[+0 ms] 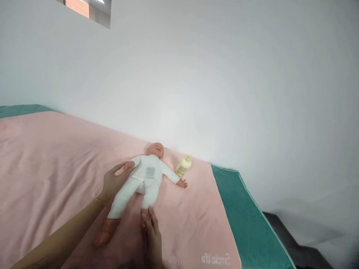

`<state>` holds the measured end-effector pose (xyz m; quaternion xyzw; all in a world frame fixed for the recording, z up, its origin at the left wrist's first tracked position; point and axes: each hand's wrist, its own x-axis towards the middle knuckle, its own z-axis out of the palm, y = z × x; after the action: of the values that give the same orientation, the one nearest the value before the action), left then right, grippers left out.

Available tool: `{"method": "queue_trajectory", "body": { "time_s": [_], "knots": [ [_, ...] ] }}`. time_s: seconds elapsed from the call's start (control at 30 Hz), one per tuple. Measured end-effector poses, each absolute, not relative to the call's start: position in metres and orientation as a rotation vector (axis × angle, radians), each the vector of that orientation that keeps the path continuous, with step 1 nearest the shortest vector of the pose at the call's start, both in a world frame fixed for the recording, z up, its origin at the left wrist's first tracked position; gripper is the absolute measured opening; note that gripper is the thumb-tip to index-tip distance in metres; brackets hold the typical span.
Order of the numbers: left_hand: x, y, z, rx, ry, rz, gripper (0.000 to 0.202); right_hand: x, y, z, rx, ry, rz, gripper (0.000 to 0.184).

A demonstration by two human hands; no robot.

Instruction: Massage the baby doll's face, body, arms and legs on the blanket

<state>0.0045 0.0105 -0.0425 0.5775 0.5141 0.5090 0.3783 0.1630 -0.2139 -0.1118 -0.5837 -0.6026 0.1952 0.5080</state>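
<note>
A baby doll (146,179) in a white bodysuit lies on its back on a pink towel (56,160), head toward the wall. My left hand (113,181) rests against the doll's right arm and side, fingers curved around the doll's small hand. My right hand (151,231) closes its fingers on the doll's left foot at the end of the white leg. The doll's other bare foot lies flat on the towel near my left forearm.
A small pale yellow bottle (183,166) lies on the towel by the doll's left arm, close to the white wall (224,74). A teal sheet (246,216) shows beyond the towel's right edge, dropping to a dark floor (297,250).
</note>
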Motion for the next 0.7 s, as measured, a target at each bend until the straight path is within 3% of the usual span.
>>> {"method": "queue_trajectory", "body": {
  "time_s": [0.27, 0.47, 0.7],
  "knots": [
    [0.027, 0.017, -0.028, 2.026, 0.941, 1.076, 0.036, 0.183, -0.149, -0.036, -1.453, -1.612, 0.281, 0.048],
    [0.026, 0.027, -0.028, 2.209, 0.903, 0.959, 0.036, 0.182, -0.131, -0.033, -1.433, -1.648, 0.321, 0.046],
    [-0.002, 0.030, -0.011, 2.078, 1.140, 0.888, 0.041, 0.175, -0.177, -0.042, -1.447, -1.591, 0.321, 0.048]
  ]
}}
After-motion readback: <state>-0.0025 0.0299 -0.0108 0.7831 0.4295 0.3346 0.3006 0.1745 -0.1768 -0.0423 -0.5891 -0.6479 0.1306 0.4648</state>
